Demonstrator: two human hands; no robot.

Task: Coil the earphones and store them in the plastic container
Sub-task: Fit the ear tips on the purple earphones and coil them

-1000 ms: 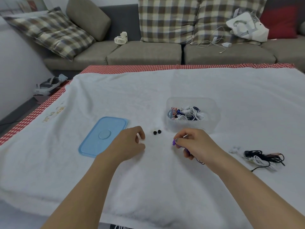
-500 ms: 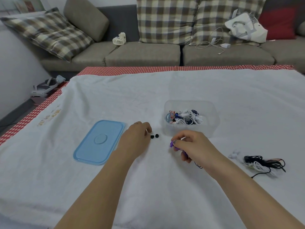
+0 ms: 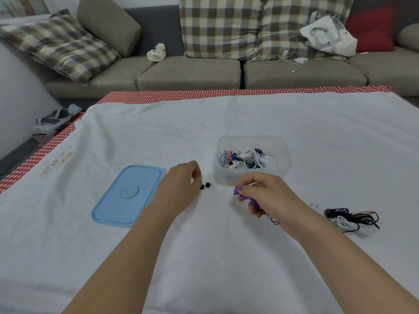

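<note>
Underneath, a nubby white towel (image 3: 226,123) covers the table. Centre-left lies a flat blue lid (image 3: 127,196); right of it, the clear rounded plastic container (image 3: 254,177) holds tangled earphones (image 3: 246,158). The right hand (image 3: 266,193) grips thin purple earphones (image 3: 247,198); the left hand (image 3: 181,184), curled, touches small black eartips (image 3: 205,186).

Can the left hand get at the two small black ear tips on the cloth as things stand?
Probably yes: the left hand has its fingertips right beside the ear tips, which lie bare on the cloth with nothing over them.

no text can be read; the towel (image 3: 226,123) bears an orange print, too blurred to read
</note>
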